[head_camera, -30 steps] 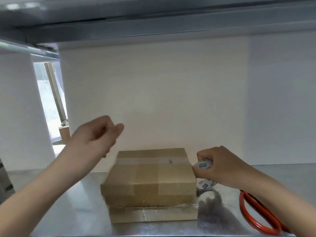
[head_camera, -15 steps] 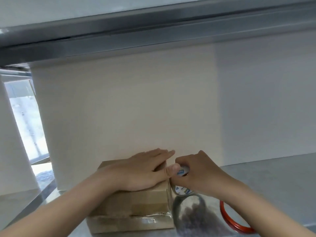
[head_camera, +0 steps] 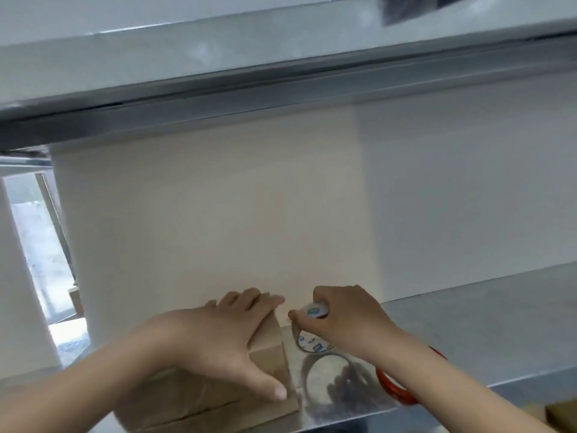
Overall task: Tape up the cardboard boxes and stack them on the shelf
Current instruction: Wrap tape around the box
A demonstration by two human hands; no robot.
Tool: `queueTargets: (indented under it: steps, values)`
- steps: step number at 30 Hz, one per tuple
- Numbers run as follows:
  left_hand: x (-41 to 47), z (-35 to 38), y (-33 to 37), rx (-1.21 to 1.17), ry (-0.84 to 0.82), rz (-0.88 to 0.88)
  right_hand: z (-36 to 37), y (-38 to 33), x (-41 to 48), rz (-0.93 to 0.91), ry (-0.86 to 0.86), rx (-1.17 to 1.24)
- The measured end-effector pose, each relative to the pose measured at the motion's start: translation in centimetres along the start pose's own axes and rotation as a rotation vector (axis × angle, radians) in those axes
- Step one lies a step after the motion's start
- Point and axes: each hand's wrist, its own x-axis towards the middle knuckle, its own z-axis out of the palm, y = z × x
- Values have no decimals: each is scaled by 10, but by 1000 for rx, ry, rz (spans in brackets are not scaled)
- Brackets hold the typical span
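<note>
Left grip (head_camera: 218, 335), fingers straight, pressed flat on the cardboard box (head_camera: 270, 368); right grip (head_camera: 346, 320) clasped the tape roll (head_camera: 312, 344) beside it on the shelf (head_camera: 484, 332).

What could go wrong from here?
The tape roll, gripped by the right hand beside the cardboard box, might lay its strip crooked. The left hand lies flat on top; if it slackens, the box could slide. The red handle under the right forearm sits near the shelf edge and might get knocked off.
</note>
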Motion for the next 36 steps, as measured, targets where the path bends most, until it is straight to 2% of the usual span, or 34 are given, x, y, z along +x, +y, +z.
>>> queueTargets:
  steps: [2, 5, 9, 11, 14, 16, 21, 24, 26, 30, 33, 36]
  values:
    - [-2, 3, -4, -97, 135, 12, -7, 0, 1, 29, -42, 128]
    - [-11, 4, -16, -464, 411, 17, -27, -4, 8, 44, -51, 525]
    - [-28, 10, -19, -962, 760, 117, -65, -34, 21, -73, 162, 866]
    - [-28, 25, -14, -1225, 862, 173, -71, -59, 33, -108, 210, 931]
    - [-25, 51, -11, -1513, 920, 220, -61, -93, 48, -119, 96, 886]
    - [-26, 60, -13, -1543, 936, 238, -55, -109, 53, -108, 54, 914]
    - [-31, 64, -20, -1421, 984, 250, -74, -124, 56, -135, 127, 1006]
    - [-32, 68, -25, -1400, 995, 257, -99, -108, 53, -50, 199, 1045]
    - [-33, 70, -27, -1390, 1005, 271, -112, -89, 48, -51, 197, 938]
    - [-31, 70, -27, -1396, 1001, 287, -102, -64, 28, -41, 53, 605]
    - [-33, 70, -25, -1449, 973, 280, -71, -61, 22, -39, -71, 499]
    - [-41, 71, -38, -1423, 925, 175, -54, -75, 30, -75, -22, 487]
